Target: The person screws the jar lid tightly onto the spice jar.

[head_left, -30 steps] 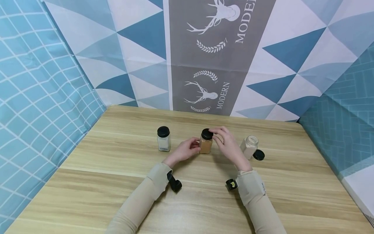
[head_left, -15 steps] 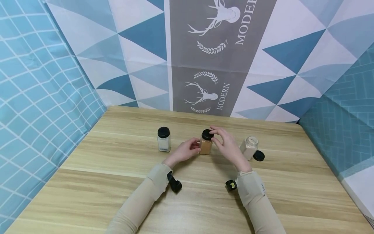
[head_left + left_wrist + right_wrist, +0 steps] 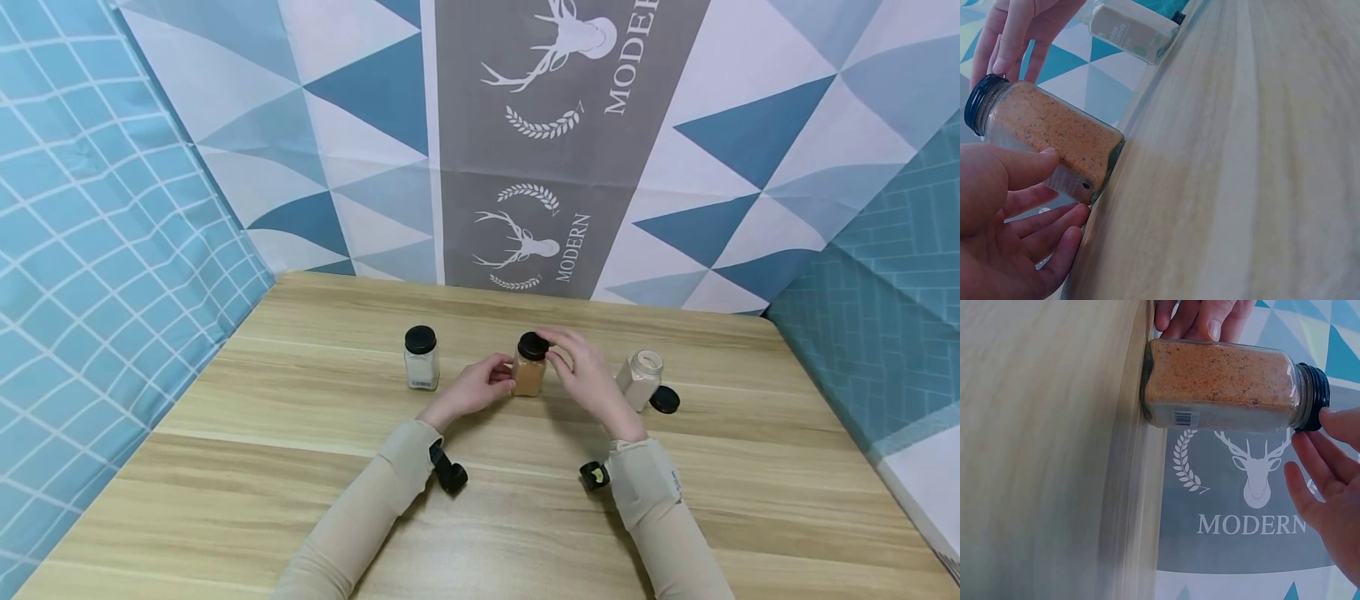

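Note:
A square glass spice jar (image 3: 528, 380) of orange-brown seasoning stands upright on the table. My left hand (image 3: 471, 388) holds it low on its side, thumb against the glass in the left wrist view and the other fingers round the far side. At the top, my right hand (image 3: 587, 377) pinches the rim of the black lid (image 3: 1319, 397) between thumb and fingers. The lid sits on the jar's neck; whether it is loose cannot be told. Right of my right hand stands a lidless jar (image 3: 639, 379) of pale powder, partly hidden by that wrist.
A black lid (image 3: 665, 399) lies on the table beside the lidless jar. Farther left stands a capped jar (image 3: 422, 360) of white contents. The wooden table (image 3: 510, 533) ends at a patterned cloth backdrop (image 3: 517, 150), with blue cloth at both sides.
The fingers of my right hand shift slightly on the lid's rim. My left hand and the jars stay where they were.

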A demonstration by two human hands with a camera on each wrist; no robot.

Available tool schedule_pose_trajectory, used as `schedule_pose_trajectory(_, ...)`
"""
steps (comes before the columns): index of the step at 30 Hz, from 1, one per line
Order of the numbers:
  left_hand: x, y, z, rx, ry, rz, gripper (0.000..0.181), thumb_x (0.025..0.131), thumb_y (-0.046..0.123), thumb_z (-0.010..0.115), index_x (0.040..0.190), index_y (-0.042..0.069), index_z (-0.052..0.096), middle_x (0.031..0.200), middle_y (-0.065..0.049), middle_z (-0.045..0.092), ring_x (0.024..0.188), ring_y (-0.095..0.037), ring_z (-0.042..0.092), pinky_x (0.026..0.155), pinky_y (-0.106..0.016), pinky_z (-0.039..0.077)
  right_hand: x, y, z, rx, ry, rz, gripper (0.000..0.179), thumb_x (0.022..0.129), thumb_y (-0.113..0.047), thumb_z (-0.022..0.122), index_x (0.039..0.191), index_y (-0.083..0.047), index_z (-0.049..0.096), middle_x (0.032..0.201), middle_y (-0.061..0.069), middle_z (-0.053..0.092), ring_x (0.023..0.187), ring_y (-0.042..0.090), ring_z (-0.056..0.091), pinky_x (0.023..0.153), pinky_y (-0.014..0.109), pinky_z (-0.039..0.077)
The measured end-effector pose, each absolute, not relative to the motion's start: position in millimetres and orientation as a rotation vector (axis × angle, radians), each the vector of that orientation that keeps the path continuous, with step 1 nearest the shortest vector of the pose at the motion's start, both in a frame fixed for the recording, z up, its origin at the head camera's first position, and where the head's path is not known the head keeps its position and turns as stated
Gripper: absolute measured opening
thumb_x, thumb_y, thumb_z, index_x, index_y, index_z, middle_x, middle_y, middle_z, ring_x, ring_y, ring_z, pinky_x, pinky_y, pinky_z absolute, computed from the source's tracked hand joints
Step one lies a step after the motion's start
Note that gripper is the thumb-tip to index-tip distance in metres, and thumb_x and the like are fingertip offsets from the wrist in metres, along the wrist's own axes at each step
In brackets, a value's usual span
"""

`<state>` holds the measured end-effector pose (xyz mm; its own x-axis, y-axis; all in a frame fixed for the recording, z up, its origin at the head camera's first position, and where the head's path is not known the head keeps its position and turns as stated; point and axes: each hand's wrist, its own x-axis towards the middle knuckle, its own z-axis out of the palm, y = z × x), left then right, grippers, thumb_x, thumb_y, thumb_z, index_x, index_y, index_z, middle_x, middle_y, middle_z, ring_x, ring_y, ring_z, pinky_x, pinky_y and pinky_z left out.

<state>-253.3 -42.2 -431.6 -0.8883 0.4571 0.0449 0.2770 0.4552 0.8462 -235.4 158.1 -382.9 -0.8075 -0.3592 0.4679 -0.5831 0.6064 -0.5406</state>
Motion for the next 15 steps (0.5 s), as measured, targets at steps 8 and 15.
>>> schedule_pose_trajectory(8, -253.5, -42.1, -431.9, 0.653, 2.517, 1.410, 0.037, 0.091, 0.015, 0.055, 0.126, 0.005, 0.048, 0.117, -0.014, 0.058, 0.106, -0.024, 0.057, 0.089, -0.032, 0.047, -236.5, 158.2, -384.1, 0.738, -2.513, 1.010, 0.035, 0.088, -0.006, 0.057, 0.122, -0.006, 0.056, 0.121, 0.010, 0.055, 0.106, 0.025, 0.055, 0.094, 0.042, 0.043)
schedule_pose_trajectory(15, -253.7, -42.1, -432.2, 0.656, 2.507, 1.419, 0.038, 0.091, 0.014, 0.055, 0.126, 0.003, 0.047, 0.117, -0.015, 0.058, 0.106, -0.025, 0.057, 0.089, -0.033, 0.047, -236.1, 157.5, -384.2, 0.728, -2.487, 0.994, 0.033, 0.087, -0.003, 0.057, 0.120, -0.005, 0.057, 0.109, 0.009, 0.057, 0.096, 0.021, 0.056, 0.088, 0.040, 0.046)
